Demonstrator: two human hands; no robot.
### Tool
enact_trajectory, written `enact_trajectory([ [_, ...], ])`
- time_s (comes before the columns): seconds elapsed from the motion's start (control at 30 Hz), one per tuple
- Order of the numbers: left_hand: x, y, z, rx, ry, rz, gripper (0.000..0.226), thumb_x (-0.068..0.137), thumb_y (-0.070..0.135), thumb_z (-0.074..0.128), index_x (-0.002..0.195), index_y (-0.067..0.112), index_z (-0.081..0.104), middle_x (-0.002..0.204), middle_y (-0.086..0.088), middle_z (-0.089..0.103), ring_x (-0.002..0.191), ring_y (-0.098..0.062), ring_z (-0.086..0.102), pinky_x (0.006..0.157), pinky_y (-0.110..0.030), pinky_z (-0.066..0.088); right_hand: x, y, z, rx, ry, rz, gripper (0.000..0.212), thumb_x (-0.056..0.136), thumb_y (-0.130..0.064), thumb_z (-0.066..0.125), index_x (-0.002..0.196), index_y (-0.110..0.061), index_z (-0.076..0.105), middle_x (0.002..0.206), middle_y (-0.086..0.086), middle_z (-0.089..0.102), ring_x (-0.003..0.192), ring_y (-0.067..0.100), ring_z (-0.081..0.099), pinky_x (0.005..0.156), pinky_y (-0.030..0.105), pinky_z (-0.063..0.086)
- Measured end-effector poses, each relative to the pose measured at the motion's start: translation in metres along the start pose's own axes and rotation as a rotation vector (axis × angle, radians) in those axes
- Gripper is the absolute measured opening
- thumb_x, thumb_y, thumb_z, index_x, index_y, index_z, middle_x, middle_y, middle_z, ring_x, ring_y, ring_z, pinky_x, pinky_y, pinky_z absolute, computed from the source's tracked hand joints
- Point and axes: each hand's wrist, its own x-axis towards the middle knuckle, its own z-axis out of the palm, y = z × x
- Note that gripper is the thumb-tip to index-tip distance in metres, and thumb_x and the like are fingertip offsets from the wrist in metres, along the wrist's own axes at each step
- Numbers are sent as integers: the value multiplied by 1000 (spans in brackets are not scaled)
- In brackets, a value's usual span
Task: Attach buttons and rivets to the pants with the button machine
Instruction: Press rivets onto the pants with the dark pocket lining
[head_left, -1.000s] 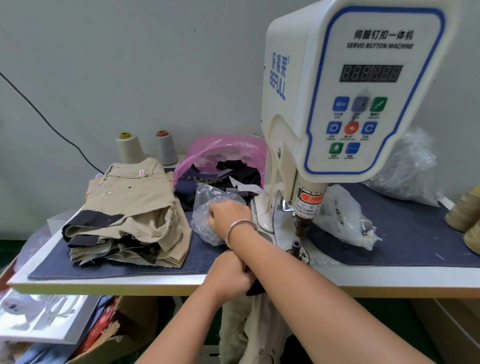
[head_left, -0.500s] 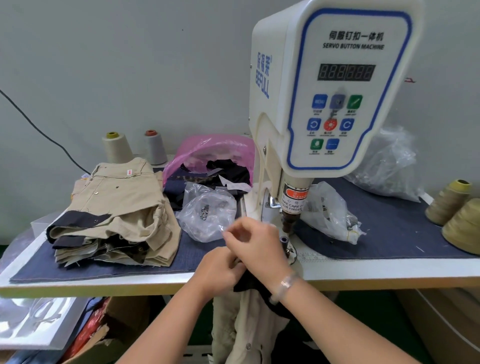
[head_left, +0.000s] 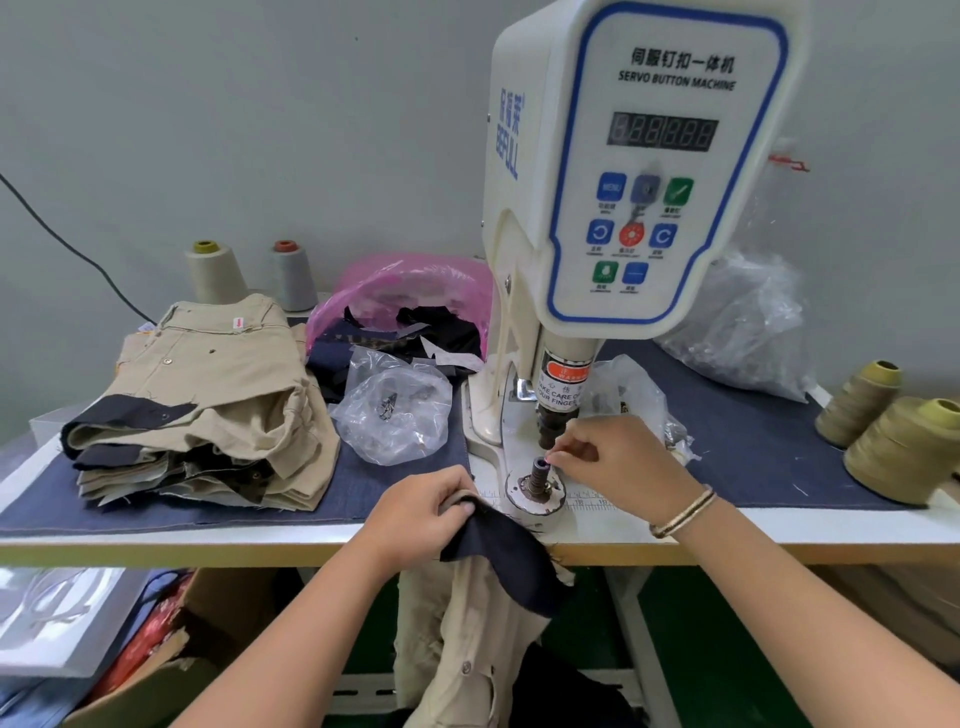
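The button machine (head_left: 613, 208) stands at the table's (head_left: 260, 543) front edge. At its lower die post (head_left: 538, 474), under the punch, the right hand (head_left: 613, 462) pinches something tiny between thumb and forefinger right at the post's top; what it is cannot be told. Left of the post, the left hand (head_left: 423, 512) grips the dark flap of the khaki pants (head_left: 478, 623), which hang off the table edge below the machine. Further left lie a clear bag of metal parts (head_left: 395, 410) and a stack of folded pants (head_left: 208, 395).
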Motion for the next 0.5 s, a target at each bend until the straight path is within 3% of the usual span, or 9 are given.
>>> enact_trajectory([
  [0.13, 0, 1, 0, 0, 8, 1, 29, 89, 18, 58, 73, 41, 49, 71, 17, 59, 72, -5, 52, 75, -31, 44, 4, -2, 0, 38, -30, -4, 11, 81, -22, 73, 72, -20, 66, 55, -16, 54, 58, -2, 53, 61, 14, 38],
  [0.2, -1, 1, -1, -1, 6, 0, 29, 89, 18, 58, 73, 41, 49, 71, 16, 59, 73, -6, 53, 75, -31, 44, 4, -2, 4, 88, -30, 13, 10, 81, -20, 72, 75, -14, 67, 60, -12, 60, 58, -3, 52, 63, 16, 40],
  [0.37, -1, 2, -1, 6, 9, 9, 29, 90, 18, 58, 73, 41, 49, 70, 17, 58, 72, -5, 51, 73, -29, 42, 5, -2, 3, 32, -20, -35, 10, 82, -19, 72, 76, -11, 69, 50, -19, 46, 56, -12, 51, 58, 6, 36],
  [0.5, -1, 2, -1, 4, 5, 6, 29, 89, 19, 58, 73, 41, 49, 70, 17, 58, 71, -4, 51, 70, -27, 41, 2, 2, 3, 61, 3, -51, 8, 81, -18, 72, 84, -11, 75, 59, -17, 56, 54, -8, 52, 60, 7, 37],
])
